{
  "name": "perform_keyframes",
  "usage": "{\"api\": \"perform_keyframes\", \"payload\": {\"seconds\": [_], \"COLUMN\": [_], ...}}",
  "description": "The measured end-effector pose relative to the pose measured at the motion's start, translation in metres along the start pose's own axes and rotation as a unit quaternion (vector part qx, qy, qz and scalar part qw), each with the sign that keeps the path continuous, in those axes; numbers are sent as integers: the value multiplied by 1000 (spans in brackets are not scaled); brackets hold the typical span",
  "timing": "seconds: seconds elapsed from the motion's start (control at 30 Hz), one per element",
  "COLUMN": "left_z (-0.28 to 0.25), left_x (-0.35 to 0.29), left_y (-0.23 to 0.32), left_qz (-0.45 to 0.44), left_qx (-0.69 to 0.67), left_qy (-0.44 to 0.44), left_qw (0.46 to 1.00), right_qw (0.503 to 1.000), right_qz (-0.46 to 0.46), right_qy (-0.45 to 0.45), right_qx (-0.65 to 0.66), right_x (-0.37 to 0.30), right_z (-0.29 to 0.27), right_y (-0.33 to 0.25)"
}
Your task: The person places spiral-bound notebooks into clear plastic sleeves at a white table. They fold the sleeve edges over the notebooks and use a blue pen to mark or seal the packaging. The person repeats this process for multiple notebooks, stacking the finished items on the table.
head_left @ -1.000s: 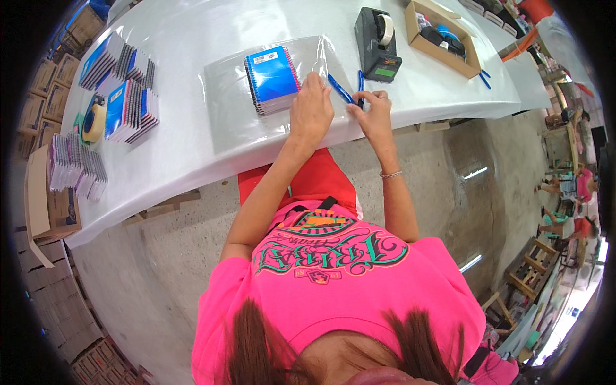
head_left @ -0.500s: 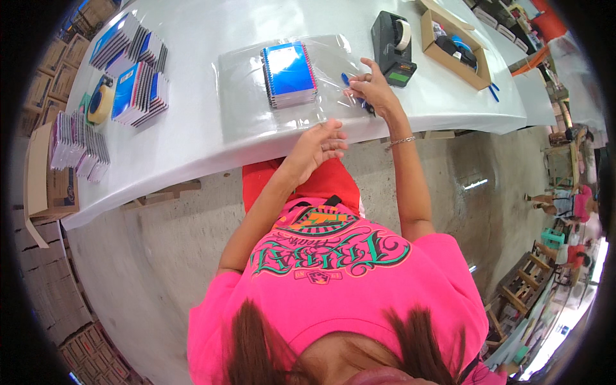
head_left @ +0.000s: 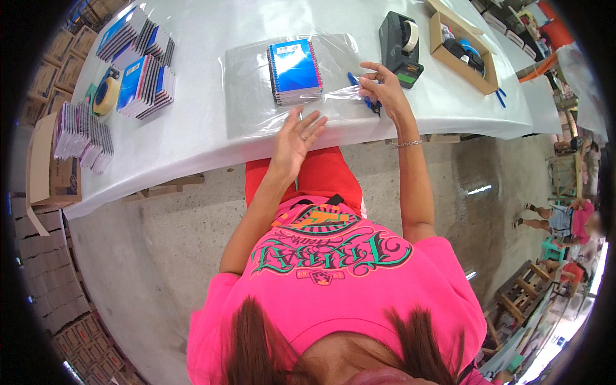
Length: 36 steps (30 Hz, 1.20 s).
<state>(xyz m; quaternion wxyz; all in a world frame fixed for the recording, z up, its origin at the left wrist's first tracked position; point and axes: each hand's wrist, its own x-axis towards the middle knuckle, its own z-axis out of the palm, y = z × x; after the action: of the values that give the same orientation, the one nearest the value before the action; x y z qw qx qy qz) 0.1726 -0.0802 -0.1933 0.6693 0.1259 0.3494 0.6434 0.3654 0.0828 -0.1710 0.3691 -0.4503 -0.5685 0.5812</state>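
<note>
A blue spiral notebook (head_left: 294, 69) lies on a clear plastic sheet (head_left: 247, 96) spread over the white table (head_left: 192, 138). My left hand (head_left: 296, 138) rests with its fingers spread at the sheet's near edge, by the table's front, and holds nothing. My right hand (head_left: 383, 90) is at the sheet's right edge, right of the notebook. It pinches the film there and grips a slim blue pen-like tool (head_left: 357, 84) that sticks out from under the fingers.
A black tape dispenser (head_left: 398, 40) and an open cardboard tray (head_left: 463, 46) stand behind my right hand. Stacks of notebooks (head_left: 142, 70) and a tape roll (head_left: 106, 94) lie at the left. Cardboard boxes (head_left: 45, 167) line the left side. Another person (head_left: 564, 218) sits far right.
My left hand has drawn back from the sheet's right edge to its near edge and spread its fingers. My right hand has stayed at the right edge with the blue tool.
</note>
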Motion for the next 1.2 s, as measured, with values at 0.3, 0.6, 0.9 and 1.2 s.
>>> {"api": "perform_keyframes", "payload": {"seconds": [0.3,0.6,0.9,1.2], "left_z": [-29,-56,-39,-70], "left_x": [-3,11,13,50], "left_y": [76,107,110,119], "left_qz": [144,150,187,148], "left_qx": [391,602,584,351], "left_qy": [215,245,278,143], "left_qw": [883,745,739,913], "right_qw": [994,988,987,990], "right_qz": [-28,-74,-109,-50], "right_qy": [-32,-59,-50,-50], "right_qx": [-105,-124,-107,-126], "right_x": [6,44,48,62], "right_z": [7,7,11,5], "right_y": [-14,-5,-5,-8]}}
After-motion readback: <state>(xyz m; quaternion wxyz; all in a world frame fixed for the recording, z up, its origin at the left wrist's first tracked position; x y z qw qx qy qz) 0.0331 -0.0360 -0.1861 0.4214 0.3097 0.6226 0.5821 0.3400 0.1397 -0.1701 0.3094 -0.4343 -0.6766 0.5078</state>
